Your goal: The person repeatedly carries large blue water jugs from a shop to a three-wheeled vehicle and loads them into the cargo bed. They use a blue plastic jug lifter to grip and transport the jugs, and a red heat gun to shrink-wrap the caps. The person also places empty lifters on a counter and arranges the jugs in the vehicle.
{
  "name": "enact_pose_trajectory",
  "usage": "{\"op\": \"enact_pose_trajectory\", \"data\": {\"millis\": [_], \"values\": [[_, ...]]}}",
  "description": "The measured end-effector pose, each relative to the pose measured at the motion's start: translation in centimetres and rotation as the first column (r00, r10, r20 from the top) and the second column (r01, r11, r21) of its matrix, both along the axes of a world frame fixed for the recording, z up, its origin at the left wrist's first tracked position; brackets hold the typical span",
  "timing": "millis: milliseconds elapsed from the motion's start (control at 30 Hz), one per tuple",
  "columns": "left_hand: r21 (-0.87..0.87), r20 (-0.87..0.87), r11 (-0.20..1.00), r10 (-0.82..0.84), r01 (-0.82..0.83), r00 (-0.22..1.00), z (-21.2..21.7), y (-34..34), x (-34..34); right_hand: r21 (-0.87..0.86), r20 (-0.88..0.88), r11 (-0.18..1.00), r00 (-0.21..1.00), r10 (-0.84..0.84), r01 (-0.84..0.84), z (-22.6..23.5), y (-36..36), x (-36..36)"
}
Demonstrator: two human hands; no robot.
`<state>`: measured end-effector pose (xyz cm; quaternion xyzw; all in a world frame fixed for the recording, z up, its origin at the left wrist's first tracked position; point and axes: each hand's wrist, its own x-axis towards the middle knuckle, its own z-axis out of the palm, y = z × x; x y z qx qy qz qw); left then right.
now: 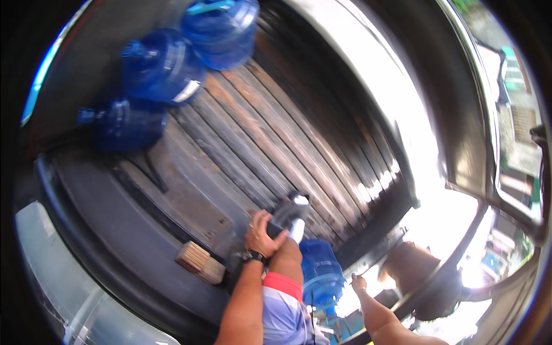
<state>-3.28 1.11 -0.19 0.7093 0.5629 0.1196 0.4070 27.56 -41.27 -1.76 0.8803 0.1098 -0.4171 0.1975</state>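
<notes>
Three blue jugs [164,66] are stowed far up the plank bed [259,138] while a fourth jug [321,273] sits below the knee, so footing is best secured first: left hand [261,234] clasped on the knee, right hand [359,282] loosely open on the tailgate edge.

Layout on the truck bed [276,132]
Three water jugs [164,66] lie at eleven o'clock; wooden block [200,263] at six; another jug [321,276] beside it, toward five.

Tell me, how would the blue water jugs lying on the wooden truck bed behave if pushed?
The blue water jugs look round and lie on their sides, so they would probably roll. The wooden truck bed has grooved planks, which may slow them. Whether they are full cannot be told.
</notes>
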Motion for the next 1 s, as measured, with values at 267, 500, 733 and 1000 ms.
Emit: {"op": "enact_pose_trajectory", "data": {"millis": [267, 500, 733, 1000], "values": [[0.068, -0.036, 0.997, -0.03, 0.033, 0.999, 0.4, -1.4, 1.1, 0.306, -0.303, 0.333, 0.423, -0.854, 0.892, 8.5, -18.1, -11.5], [0.047, -0.108, 0.998, -0.045, 0.051, 0.993, 0.2, -1.6, 1.3, 0.133, -0.224, -0.179, -0.146, -0.964, 0.975, 7.5, -19.1, -15.6], [0.061, -0.068, 0.997, -0.044, 0.048, 0.997, 1.0, -1.8, 1.6, 0.194, -0.863, -0.451, -0.067, -0.501, 0.871, 10.3, -11.7, -16.9], [0.004, -0.054, 0.999, -0.04, 0.04, 0.998, 1.1, -1.4, 1.0, 0.287, -0.759, -0.519, -0.139, -0.635, 0.806, 10.6, -5.0, -13.3]]}}
